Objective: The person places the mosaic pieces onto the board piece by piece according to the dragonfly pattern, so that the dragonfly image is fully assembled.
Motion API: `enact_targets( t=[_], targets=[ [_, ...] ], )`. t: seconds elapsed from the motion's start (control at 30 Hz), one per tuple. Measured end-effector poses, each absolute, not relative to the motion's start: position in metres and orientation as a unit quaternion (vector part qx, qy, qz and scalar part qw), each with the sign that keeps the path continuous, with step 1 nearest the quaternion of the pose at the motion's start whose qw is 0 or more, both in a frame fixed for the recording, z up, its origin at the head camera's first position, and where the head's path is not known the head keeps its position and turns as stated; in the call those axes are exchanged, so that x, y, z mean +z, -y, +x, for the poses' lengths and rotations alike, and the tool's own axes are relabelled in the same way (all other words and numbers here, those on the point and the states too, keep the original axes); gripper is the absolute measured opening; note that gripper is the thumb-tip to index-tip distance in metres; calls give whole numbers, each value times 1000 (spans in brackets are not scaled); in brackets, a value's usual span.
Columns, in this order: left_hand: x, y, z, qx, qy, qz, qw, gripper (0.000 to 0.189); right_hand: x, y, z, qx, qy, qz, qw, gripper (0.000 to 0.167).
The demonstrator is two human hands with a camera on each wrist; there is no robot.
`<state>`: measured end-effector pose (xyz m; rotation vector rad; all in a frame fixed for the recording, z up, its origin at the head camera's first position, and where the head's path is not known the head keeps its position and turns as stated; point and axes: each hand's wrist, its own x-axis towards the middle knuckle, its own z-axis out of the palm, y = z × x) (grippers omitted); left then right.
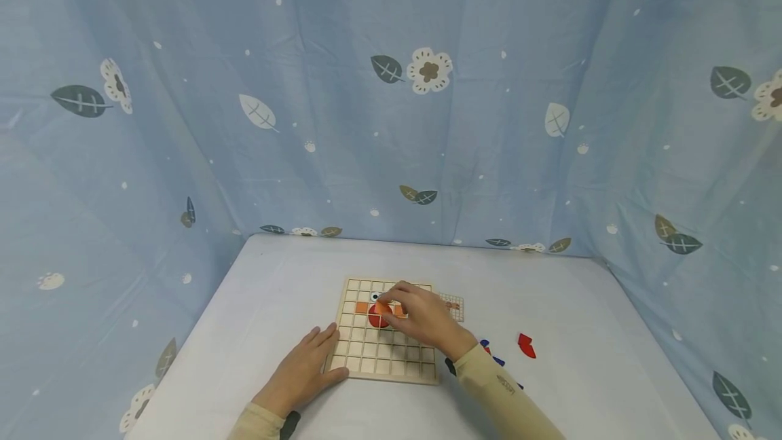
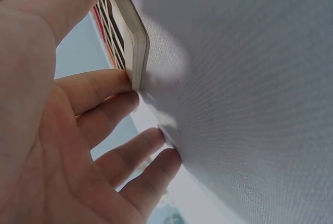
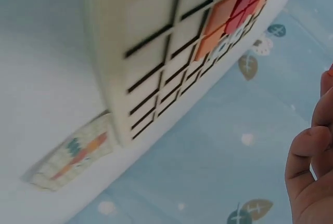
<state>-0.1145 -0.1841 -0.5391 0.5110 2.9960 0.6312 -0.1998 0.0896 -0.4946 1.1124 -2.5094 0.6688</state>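
The right hand (image 1: 424, 316) pinches an orange piece (image 1: 382, 308) between thumb and fingertips, over red pieces (image 1: 374, 320) on the board (image 1: 383, 367); the left hand (image 1: 307, 367), fingers apart, touches the board's edge.

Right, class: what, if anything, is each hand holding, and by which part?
The right hand pinches an orange piece; exactly where on it is too small to tell. The left hand touches the board at its edge.
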Motion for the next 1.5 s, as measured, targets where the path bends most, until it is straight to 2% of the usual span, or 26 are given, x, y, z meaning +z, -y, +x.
enact_targets(
  t=[0.33, 0.63, 1.5],
  targets=[
    [-537, 184, -115, 202, -965, 168, 20, 79, -496, -60, -219, 224, 895, 380, 70, 22],
    [-538, 183, -115, 199, -965, 170, 18, 79, -507, -42, -226, 177, 911, 373, 23, 23],
    [-536, 184, -115, 203, -964, 171, 24, 78, -519, -25, -224, 113, 922, 369, 5, 20]
  ],
)
